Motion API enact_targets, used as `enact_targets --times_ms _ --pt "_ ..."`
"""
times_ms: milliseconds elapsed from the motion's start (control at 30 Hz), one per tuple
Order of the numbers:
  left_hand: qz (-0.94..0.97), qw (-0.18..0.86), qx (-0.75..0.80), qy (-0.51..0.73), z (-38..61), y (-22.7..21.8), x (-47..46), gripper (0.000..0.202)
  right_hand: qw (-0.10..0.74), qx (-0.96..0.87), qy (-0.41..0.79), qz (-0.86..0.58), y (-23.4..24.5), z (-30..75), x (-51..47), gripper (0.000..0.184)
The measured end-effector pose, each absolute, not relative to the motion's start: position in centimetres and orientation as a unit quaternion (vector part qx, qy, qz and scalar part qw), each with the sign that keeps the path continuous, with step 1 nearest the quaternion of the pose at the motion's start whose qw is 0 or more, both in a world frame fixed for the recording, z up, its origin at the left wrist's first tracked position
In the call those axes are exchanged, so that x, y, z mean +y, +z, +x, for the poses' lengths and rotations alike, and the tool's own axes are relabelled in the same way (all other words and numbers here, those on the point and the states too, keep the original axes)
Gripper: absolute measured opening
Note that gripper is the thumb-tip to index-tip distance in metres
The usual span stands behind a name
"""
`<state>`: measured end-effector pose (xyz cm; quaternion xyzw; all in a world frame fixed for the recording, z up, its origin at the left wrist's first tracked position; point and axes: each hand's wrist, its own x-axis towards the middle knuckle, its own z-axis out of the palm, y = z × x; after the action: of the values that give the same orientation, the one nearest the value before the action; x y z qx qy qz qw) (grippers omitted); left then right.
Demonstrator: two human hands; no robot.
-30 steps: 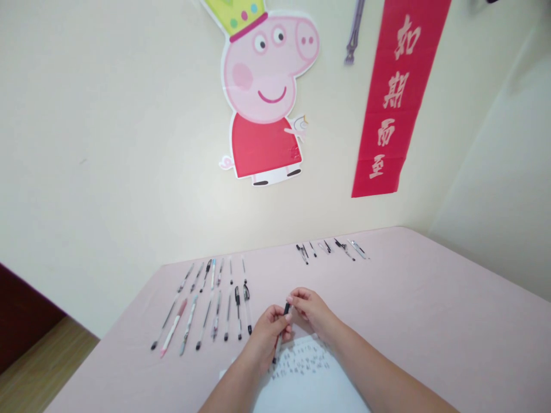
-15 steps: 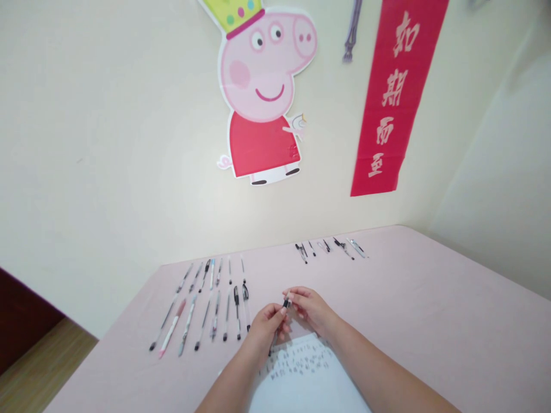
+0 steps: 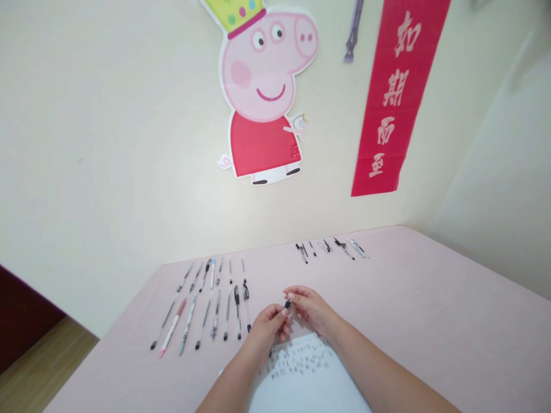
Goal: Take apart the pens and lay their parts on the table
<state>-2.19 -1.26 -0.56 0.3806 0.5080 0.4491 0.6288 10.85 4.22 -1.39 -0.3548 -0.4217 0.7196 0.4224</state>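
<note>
My left hand (image 3: 271, 327) is closed round the barrel of a pen (image 3: 287, 304) with a black grip, its upper end tilted away from me. The thumb and fingers of my right hand (image 3: 307, 303) pinch the pen's far tip; any small part between them is too small to make out. Below my hands lies a white sheet of paper (image 3: 305, 384) with rows of handwritten marks. The pen's lower end passes under my left hand and shows over the sheet's top left corner.
Two rows of pens lie on the pink tabletop (image 3: 430, 321) at the left, among them a pink-and-white pen (image 3: 173, 327) and a black-capped pen (image 3: 245, 291). Several taken-apart pen pieces (image 3: 343, 248) lie at the back. Behind stands a wall with a cartoon pig cutout (image 3: 264, 137) and a red banner (image 3: 390, 109).
Almost nothing differs. Both hands stay on the pen, with only a slight shift of the right fingers at its tip.
</note>
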Motion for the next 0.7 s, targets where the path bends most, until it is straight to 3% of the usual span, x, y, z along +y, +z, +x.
enact_targets --times_ms 700 --pt "0.390 0.634 0.490 0.454 -2.26 -0.62 -1.32 0.035 0.413 -0.460 0.699 -0.358 -1.86 10.97 4.35 0.032"
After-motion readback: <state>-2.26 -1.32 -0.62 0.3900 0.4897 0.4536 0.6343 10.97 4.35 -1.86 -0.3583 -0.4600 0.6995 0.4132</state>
